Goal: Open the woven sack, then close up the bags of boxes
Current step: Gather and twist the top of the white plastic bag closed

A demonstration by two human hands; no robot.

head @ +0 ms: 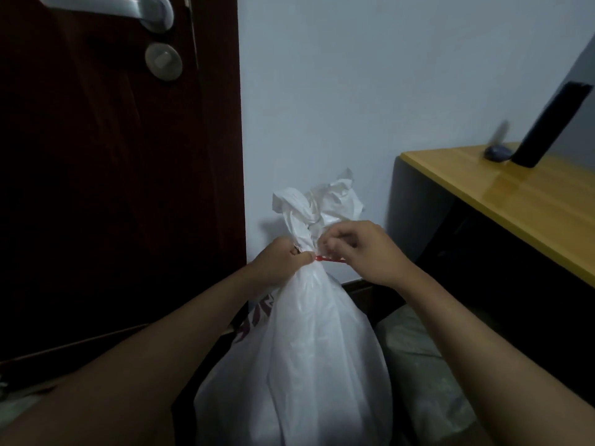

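White plastic bag stands upright between the two forearms, full and rounded below, its top gathered into a tight twisted neck that sits right between the fingers of both hands. Above the fingers the loose plastic of the mouth fans out in a crumpled tuft, with one fold looped over like a knot. A thin red tie runs across the neck, just below the right fingertips and touching the left thumb side.

Left hand grips the neck from its own side, fingers curled round the gathered plastic, thumb pressed against the spot where the red tie starts. Right hand has its fingers bent and bunched together at the neck; they pinch at the plastic or the end of the tie, though which of the two I cannot tell, since the fingertips hide the contact.

Below the left fingers, behind the bag, a strip of white material with red printing shows. Beyond the fingers rises a pale wall. Outward of the left hand stands a dark wooden door with a metal handle. Outward of the right hand, well apart, is a yellow-topped desk carrying a dark slanted object.
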